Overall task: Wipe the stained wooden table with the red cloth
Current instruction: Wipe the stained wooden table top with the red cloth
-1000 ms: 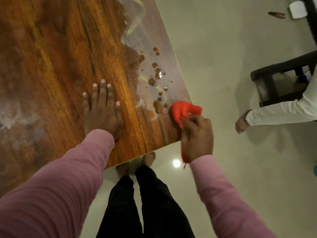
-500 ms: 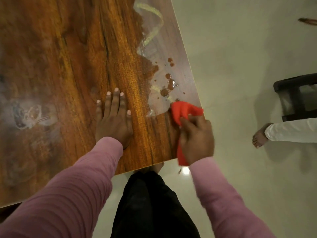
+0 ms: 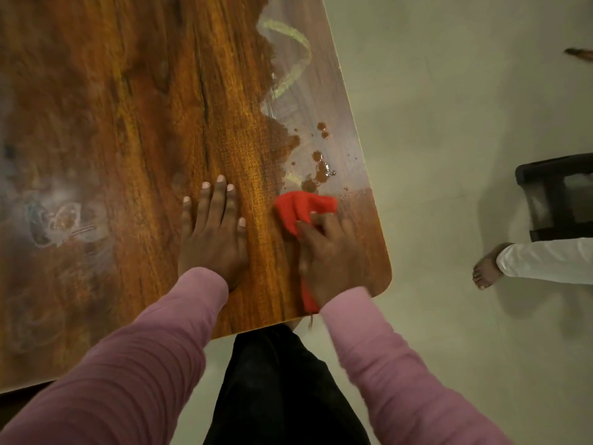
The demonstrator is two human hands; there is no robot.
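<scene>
Right hand (image 3: 330, 252) has slid inward, gripping red cloth (image 3: 305, 207) on table (image 3: 128, 123).

Nothing readable is showing: no writing, label, brand, number or sign is appearing on the surface (image 3: 128, 123) or on the cloth (image 3: 305, 205).
</scene>
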